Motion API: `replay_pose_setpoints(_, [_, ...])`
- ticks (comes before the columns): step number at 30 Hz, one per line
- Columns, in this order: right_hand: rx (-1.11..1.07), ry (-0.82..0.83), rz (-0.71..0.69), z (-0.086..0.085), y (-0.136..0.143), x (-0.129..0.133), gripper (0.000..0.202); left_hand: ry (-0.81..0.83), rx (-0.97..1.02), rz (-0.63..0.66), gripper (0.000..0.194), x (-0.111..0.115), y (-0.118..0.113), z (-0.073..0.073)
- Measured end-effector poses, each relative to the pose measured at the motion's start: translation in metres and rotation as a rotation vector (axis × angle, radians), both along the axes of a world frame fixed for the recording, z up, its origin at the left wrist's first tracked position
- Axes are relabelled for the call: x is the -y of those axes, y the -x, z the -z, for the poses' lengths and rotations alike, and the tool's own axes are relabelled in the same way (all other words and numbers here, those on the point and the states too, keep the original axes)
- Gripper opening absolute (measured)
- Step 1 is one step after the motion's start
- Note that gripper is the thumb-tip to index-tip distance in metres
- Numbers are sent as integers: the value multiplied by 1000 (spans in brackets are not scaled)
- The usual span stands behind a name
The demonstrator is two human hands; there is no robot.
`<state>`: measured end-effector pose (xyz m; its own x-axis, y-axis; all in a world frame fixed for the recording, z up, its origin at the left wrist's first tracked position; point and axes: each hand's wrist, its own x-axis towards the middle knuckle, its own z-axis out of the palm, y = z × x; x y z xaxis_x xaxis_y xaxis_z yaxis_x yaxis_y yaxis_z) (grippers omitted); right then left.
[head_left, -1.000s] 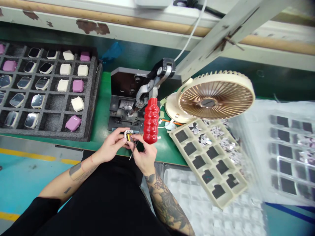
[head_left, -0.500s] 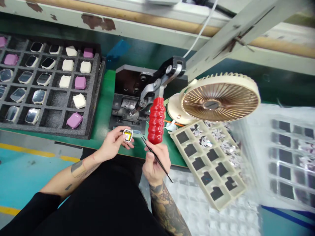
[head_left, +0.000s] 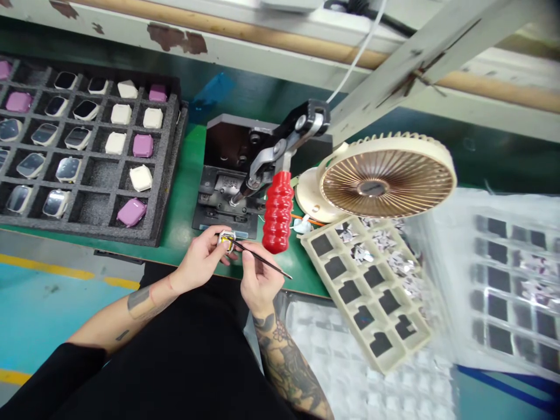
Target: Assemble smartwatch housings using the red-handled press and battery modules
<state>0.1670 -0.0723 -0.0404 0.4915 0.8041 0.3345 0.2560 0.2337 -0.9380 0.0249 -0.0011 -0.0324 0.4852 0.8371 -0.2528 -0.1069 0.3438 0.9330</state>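
Between the thumb and fingers of my left hand (head_left: 202, 256) is a small white watch case (head_left: 227, 238), its inside with a yellow part facing up. My right hand (head_left: 261, 281) is closed around dark tweezers (head_left: 266, 262), held like a pen. Their tip reaches the watch case; whether it touches the inner parts I cannot tell. Just beyond both hands stands a black press fixture (head_left: 227, 201) with a toggle clamp, and its red handle (head_left: 278, 213) rises above my right hand.
On the left, a grey foam tray (head_left: 98, 213) holds white and purple watch cases. A cream fan (head_left: 387, 181) stands right of the clamp. Before it lies a beige compartment tray (head_left: 385, 364) of dark pads and silvery pieces. Clear plastic trays (head_left: 516, 350) lie at the far right.
My right hand has moved left with the tweezers, bringing their tip to the watch case. My left hand keeps its hold in nearly the same place.
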Motion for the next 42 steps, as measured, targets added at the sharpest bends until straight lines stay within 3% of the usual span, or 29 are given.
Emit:
replay_pose_setpoints(8, [-8, 15, 25, 0, 1, -3, 14, -32, -18, 8, 39, 2, 1, -1])
replay_pose_setpoints(14, [-166, 148, 24, 1, -3, -6, 18, -35, 15, 43, 40, 1, 4, -2])
replay_pose_setpoints(21, [-202, 101, -104, -4, -8, 5, 17, -26, 45, -5, 46, 1, 3, -2])
replay_pose_setpoints(27, [-174, 30, 91, -2, -15, 5, 16, 18, 87, -61, 51, 2, 1, -3])
replay_pose_setpoints(31, [-183, 110, -2, 1, -12, 3, 15, 51, 120, -77, 57, 0, 3, -5])
replay_pose_setpoints(34, [-235, 97, -60, -12, -17, 7, 17, 89, 139, -61, 61, -6, 7, -7])
replay_pose_setpoints(36, [-292, 45, -100, -30, -38, 15, 21, 107, 130, -43, 58, -8, 8, -9])
replay_pose_setpoints(39, [-304, -28, -151, -68, -101, 41, 36, 66, 43, -29, 56, -6, 9, -9])
replay_pose_setpoints(41, [-197, -72, -85, -91, -154, 66, 51, -14, -34, -14, 53, -2, 9, -7])
replay_pose_setpoints(42, [-96, -73, 70, -100, -179, 78, 54, -59, -64, 4, 51, 1, 9, -5])
